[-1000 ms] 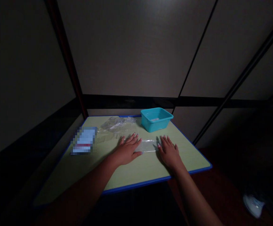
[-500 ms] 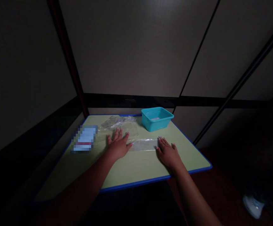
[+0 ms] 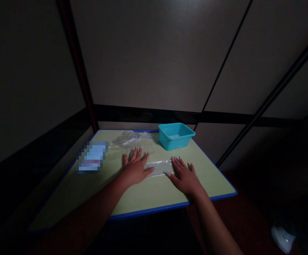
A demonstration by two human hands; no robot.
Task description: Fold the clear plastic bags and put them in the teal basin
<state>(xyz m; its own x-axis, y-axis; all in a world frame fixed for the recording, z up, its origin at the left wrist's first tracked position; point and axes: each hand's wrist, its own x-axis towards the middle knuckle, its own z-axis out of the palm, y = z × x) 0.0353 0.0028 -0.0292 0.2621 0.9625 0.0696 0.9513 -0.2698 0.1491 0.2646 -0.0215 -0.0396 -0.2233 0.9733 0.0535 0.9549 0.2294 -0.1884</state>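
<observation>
A clear plastic bag (image 3: 159, 168) lies as a flat strip on the table in front of me. My left hand (image 3: 136, 170) rests on its left end with the fingers spread. Over the right end, my right hand (image 3: 184, 178) lies palm down, its fingers apart. Both hands cover parts of the strip, so its ends are hidden. Behind my left hand sits a loose, crumpled heap of clear plastic bags (image 3: 129, 139).
The pale table (image 3: 140, 203) has a blue edge. A turquoise basket (image 3: 176, 141) stands at the back right with something pale inside. A pixelated light blue item (image 3: 93, 156) lies at the left. A shoe (image 3: 283, 238) shows on the floor at right.
My right hand has shifted slightly left, its fingers more spread, so less of the strip shows between my hands. My left hand stays on the strip. The view has shifted slightly.
</observation>
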